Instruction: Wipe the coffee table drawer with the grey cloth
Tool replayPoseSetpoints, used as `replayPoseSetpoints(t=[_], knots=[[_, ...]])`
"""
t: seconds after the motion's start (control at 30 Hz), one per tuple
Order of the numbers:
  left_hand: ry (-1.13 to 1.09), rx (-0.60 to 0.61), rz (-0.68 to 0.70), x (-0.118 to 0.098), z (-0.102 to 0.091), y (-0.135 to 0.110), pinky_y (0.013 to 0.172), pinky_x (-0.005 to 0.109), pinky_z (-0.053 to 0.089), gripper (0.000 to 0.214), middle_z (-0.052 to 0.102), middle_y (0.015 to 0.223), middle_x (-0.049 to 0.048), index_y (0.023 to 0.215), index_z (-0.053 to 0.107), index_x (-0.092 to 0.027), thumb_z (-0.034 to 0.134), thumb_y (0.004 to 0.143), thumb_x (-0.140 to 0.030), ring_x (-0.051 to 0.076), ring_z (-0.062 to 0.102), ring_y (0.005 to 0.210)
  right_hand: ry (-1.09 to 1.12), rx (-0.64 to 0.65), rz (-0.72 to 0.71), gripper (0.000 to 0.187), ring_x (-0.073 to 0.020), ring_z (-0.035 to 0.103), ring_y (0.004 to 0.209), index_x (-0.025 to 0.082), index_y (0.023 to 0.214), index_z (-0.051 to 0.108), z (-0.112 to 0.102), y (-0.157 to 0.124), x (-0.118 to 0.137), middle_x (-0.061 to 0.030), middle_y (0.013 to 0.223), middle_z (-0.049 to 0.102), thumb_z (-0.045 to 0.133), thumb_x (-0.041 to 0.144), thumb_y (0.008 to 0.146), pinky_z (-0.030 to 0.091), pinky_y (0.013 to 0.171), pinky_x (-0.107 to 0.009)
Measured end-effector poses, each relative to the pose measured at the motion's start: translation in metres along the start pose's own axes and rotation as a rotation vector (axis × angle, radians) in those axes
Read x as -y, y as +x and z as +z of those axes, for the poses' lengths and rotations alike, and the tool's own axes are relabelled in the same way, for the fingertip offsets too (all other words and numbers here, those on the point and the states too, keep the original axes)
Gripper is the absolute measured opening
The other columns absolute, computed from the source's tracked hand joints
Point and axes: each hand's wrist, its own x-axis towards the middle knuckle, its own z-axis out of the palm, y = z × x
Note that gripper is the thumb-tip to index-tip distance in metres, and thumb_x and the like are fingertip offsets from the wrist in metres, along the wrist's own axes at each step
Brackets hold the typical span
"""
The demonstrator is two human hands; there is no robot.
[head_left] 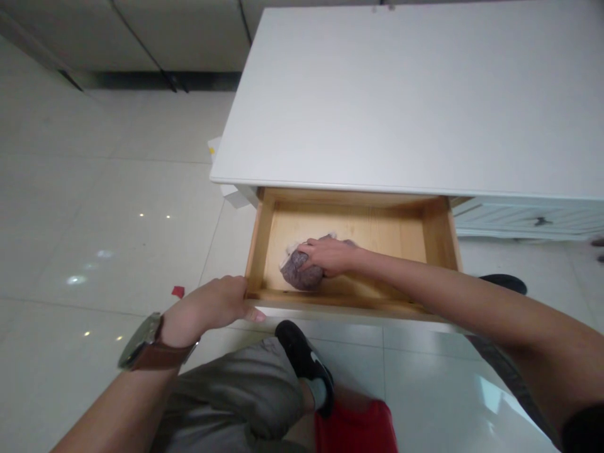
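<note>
A wooden drawer [387, 236] is pulled out from under a white tabletop [401, 94]. My left hand [221, 303] grips its front left corner, thumb over the white front and the other fingers at the side. Inside the drawer, my right hand [326, 255] is closed on a bunched grey-brown cloth [302, 274] with some whitish edges. The cloth rests on the drawer's bottom, left of the middle. My right forearm crosses over the drawer's right side and hides part of it.
A second drawer front with a dark knob [541, 221] is at the right. Below are a red plastic stool or box [356, 431] and my black shoe [302, 352]. A red scrap [178, 291] lies on the tiled floor. A grey sofa [184, 31] stands behind.
</note>
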Motion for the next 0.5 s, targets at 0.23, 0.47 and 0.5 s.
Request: replayPoseSetpoints(t=[0.23,0.47,0.5], knots=[[-0.007,-0.014,-0.036,-0.002,-0.003,0.002,0.069,0.037,0.049,0.05,0.075,0.087,0.0102,0.076,0.066,-0.024,0.082,0.046,-0.061,0.036,0.071,0.088,0.103,0.115,0.037,0.06,-0.0285,0.055,0.116,0.038,0.127,0.072,-0.001,-0.017,0.011,-0.0044,0.139,0.057,0.066,0.014,0.072,0.047,0.084,-0.034],[0.038,0.024,-0.007,0.001,-0.001,0.003,0.071,0.036,0.05,0.051,0.075,0.093,0.0107,0.085,0.069,-0.023,0.077,0.054,-0.063,0.035,0.07,0.09,0.191,0.172,0.284,0.043,-0.0289,0.055,0.117,0.026,0.115,0.076,0.01,-0.122,-0.003,-0.0095,0.133,0.062,0.071,0.025,0.072,0.046,0.093,-0.036],[0.055,0.029,0.002,0.002,0.0,0.004,0.072,0.036,0.05,0.052,0.075,0.094,0.0109,0.088,0.07,-0.023,0.076,0.055,-0.062,0.034,0.07,0.091,0.168,0.126,0.357,0.044,-0.0298,0.054,0.119,0.025,0.117,0.075,0.015,-0.134,-0.003,-0.0109,0.133,0.061,0.07,0.028,0.074,0.045,0.096,-0.038]])
